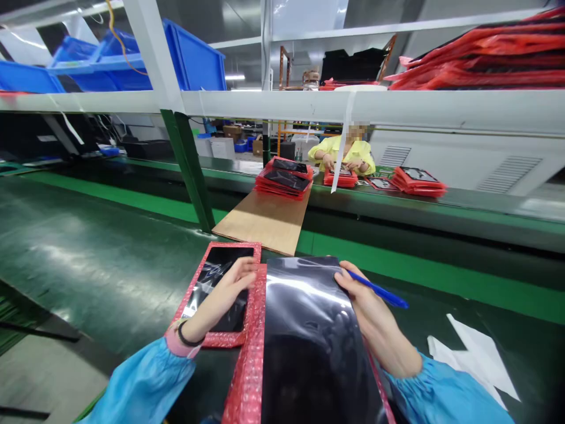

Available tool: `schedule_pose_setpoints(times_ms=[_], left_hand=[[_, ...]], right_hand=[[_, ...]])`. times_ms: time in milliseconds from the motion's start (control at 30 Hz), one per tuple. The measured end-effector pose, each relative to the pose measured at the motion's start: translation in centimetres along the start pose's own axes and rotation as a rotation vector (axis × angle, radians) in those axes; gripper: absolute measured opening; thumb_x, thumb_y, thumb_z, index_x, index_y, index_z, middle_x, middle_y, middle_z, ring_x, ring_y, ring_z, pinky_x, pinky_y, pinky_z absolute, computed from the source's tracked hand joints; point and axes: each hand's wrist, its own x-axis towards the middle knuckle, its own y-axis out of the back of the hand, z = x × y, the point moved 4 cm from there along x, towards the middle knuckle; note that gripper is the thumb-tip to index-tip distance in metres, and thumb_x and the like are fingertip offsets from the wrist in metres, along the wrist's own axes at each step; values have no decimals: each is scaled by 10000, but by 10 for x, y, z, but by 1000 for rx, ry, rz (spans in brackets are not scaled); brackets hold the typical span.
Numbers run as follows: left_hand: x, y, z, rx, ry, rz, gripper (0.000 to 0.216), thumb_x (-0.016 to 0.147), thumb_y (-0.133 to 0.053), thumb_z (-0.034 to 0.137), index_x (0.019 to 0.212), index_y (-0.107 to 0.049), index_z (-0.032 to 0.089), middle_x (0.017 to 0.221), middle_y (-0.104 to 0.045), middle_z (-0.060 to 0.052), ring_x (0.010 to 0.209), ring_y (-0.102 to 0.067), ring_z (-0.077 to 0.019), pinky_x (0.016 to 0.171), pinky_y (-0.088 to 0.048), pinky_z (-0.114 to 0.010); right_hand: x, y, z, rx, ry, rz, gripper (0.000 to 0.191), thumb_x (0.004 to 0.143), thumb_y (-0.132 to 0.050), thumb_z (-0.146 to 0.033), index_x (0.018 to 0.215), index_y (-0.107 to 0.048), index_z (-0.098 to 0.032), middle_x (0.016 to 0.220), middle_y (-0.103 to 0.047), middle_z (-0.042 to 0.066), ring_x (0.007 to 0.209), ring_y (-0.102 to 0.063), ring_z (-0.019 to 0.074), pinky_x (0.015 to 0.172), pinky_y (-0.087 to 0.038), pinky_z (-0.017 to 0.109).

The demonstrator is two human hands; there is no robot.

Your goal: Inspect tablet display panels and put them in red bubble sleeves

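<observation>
A glossy black screen panel (309, 330) stands tilted in front of me, with red bubble wrap (251, 353) along its left side. My right hand (359, 297) grips the panel's upper right edge, thumb on the face. A blue pen (379, 290) is tucked in the same hand and points out to the right. To the left lies a second black panel (232, 312), framed by red bubble wrap on the table. Above it hovers my left hand (241, 275), slightly blurred, its fingers stretched out and nothing visible in them.
Beyond the panels, a brown board (265, 221) bears a stack of red-wrapped panels (286, 176). White paper (474, 353) lies at right. A co-worker in yellow (329, 147) handles red-wrapped pieces across the line. A green post (188, 171) and overhead shelf (273, 105) stand ahead.
</observation>
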Motion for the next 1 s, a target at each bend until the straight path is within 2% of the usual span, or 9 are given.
schedule_pose_setpoints(times_ms=[133,267,367,433,533,633,767,900,1000], left_hand=[[-13,17,-37,45,208,-86,320,691,-772,384,823,-584,160,712,-582,-3,618,-567,-132,569,-460,-253],[-22,13,-49,44,290,-154,359,698,-757,452,757,-539,173,624,-519,41,519,-518,-89,533,-448,-226],[-19,11,-47,72,264,-153,364,700,-759,468,764,-534,190,569,-444,84,439,-433,-58,468,-399,-195],[-14,10,-46,86,241,-153,355,698,-765,458,755,-539,191,554,-433,91,412,-394,-49,432,-351,-185],[-7,7,-44,78,223,-164,362,684,-780,443,696,-531,180,540,-448,82,404,-370,-45,414,-291,-183],[-2,3,-37,41,202,-141,374,658,-804,416,667,-517,176,554,-450,80,461,-396,-48,456,-309,-167],[1,-6,-23,-23,194,-99,379,638,-819,396,695,-512,181,603,-463,83,522,-419,-48,514,-361,-156],[3,-13,-19,-74,211,-73,397,606,-839,381,741,-517,192,619,-504,83,536,-472,-60,536,-411,-176],[4,-14,-22,-68,221,-43,419,616,-851,248,937,-589,183,625,-575,71,565,-536,-69,574,-440,-170]], right_hand=[[4,-8,22,-66,55,-41,407,473,-858,-327,797,-627,-238,957,-726,45,1055,-651,316,915,-513,434],[-8,-9,18,-150,214,-69,430,569,-850,-350,941,-654,-259,1254,-646,49,1308,-479,272,1136,-294,407],[-15,10,4,-285,396,-30,408,678,-793,-387,1043,-638,-286,1386,-558,50,1314,-475,258,1136,-295,411],[-13,36,-1,-357,459,26,367,718,-751,-418,1039,-637,-282,1364,-578,69,1278,-514,268,1100,-347,426],[-2,85,-3,-401,470,170,390,658,-771,-459,968,-652,-253,1287,-625,92,1270,-512,298,1084,-343,455],[10,119,1,-441,392,202,434,556,-808,-515,862,-694,-228,1024,-728,96,1048,-642,330,980,-424,496],[18,133,7,-453,281,127,426,501,-832,-540,756,-726,-215,820,-754,86,806,-692,297,857,-493,474],[20,135,13,-382,228,75,437,510,-844,-535,762,-721,-200,870,-766,111,818,-707,295,837,-514,460],[25,136,17,-308,213,45,435,532,-845,-517,811,-708,-211,920,-769,105,917,-709,299,881,-515,447]])
